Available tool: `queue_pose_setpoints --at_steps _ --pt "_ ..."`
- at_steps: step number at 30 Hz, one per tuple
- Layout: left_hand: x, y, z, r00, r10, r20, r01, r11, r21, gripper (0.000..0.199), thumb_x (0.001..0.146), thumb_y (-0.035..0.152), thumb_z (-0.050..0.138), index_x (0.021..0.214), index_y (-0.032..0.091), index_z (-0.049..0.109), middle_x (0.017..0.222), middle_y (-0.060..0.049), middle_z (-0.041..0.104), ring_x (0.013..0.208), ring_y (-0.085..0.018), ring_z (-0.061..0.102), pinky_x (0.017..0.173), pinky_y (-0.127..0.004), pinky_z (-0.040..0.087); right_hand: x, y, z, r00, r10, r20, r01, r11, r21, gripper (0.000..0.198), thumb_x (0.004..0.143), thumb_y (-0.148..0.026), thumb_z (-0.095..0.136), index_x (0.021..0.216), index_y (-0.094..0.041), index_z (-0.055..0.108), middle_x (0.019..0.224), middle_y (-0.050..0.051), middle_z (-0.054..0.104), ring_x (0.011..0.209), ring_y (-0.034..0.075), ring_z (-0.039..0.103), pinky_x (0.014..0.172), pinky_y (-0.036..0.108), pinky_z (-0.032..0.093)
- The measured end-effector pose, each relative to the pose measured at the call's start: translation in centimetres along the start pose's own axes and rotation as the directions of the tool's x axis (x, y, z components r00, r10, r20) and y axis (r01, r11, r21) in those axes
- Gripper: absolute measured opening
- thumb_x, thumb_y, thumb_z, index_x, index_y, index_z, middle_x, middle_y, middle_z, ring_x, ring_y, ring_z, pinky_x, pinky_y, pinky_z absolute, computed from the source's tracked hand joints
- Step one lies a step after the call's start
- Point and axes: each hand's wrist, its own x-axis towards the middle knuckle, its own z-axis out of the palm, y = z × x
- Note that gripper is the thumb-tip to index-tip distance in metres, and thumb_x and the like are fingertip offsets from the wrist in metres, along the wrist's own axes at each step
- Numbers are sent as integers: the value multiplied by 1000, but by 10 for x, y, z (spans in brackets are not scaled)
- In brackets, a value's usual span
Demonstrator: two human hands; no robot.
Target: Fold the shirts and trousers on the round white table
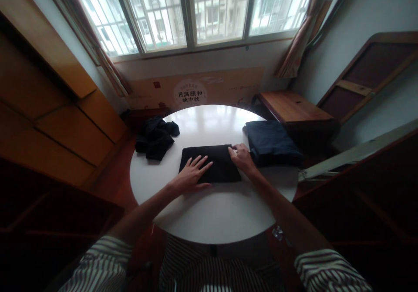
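A black garment, folded into a flat rectangle, lies in the middle of the white round table. My left hand rests flat on its left part, fingers spread and pressed to the cloth. At the far right corner, my right hand is closed, with thumb and forefinger pinching the garment's edge. What kind of garment it is does not show in this folded state.
On the table's left side lies a crumpled heap of black clothing. A stack of folded dark blue clothes sits at the right edge. Beyond the table stand a wooden bench and, to the left, wooden cabinets.
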Motion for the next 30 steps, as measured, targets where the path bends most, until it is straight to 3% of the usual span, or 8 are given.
queue_pose_setpoints --at_steps 3,6,10,13,17,19,24,30 --pt "12 0 -6 999 18 -27 -20 997 -75 67 96 61 41 155 29 31 161 -11 27 148 -34 24 118 -58 19 -4 -11 -2 989 -128 -73 128 992 0 57 94 -52 45 130 -9 56 124 22 60 117 31 57 103 46 44" --pt "25 -27 -7 987 -99 -126 82 988 -133 52 103 46 33 150 26 40 157 -11 38 147 -29 30 118 -56 20 -7 -19 0 956 -227 184 240 969 -53 65 96 -56 41 146 -15 43 151 17 44 141 30 38 116 48 30" --pt "29 -87 5 931 -326 -167 281 929 -242 46 100 38 42 142 20 51 151 -15 45 144 -34 35 114 -61 25 -7 -7 6 907 -9 420 108 971 -213 69 98 -58 35 152 -15 36 159 16 32 147 30 28 119 49 23" --pt "20 -122 12 893 -363 -266 232 878 -420 44 99 37 39 130 14 62 135 -16 60 129 -29 53 112 -49 36 -5 3 7 925 52 375 42 970 -239 65 101 -51 29 150 -9 37 156 18 37 146 29 32 119 47 24" --pt "10 -141 8 874 -369 -317 98 772 -628 41 90 39 54 118 13 68 111 -13 71 101 -23 67 94 -37 51 -7 -21 -6 961 -182 208 211 969 -125 49 102 -43 34 138 -16 54 140 17 55 131 31 49 113 52 32" --pt "8 -142 6 891 -326 -315 49 761 -647 41 84 38 61 116 14 70 110 -12 72 100 -22 67 91 -35 52 -13 -51 -12 901 -369 228 387 921 -39 41 101 -43 40 123 -18 64 124 16 64 116 29 58 105 50 42" --pt "10 -142 7 895 -220 -388 -33 834 -551 29 85 28 59 105 15 75 107 -11 72 99 -23 66 92 -36 52 -39 -126 3 572 -695 436 756 652 47 39 93 -48 58 109 -13 66 113 16 64 105 27 57 89 42 50" --pt "13 -142 13 893 -203 -403 3 896 -444 30 89 17 50 107 17 74 106 -10 72 97 -22 67 91 -34 51 -54 -132 35 455 -677 579 846 532 -43 15 93 -9 52 95 -12 67 97 12 64 91 23 57 78 35 49"
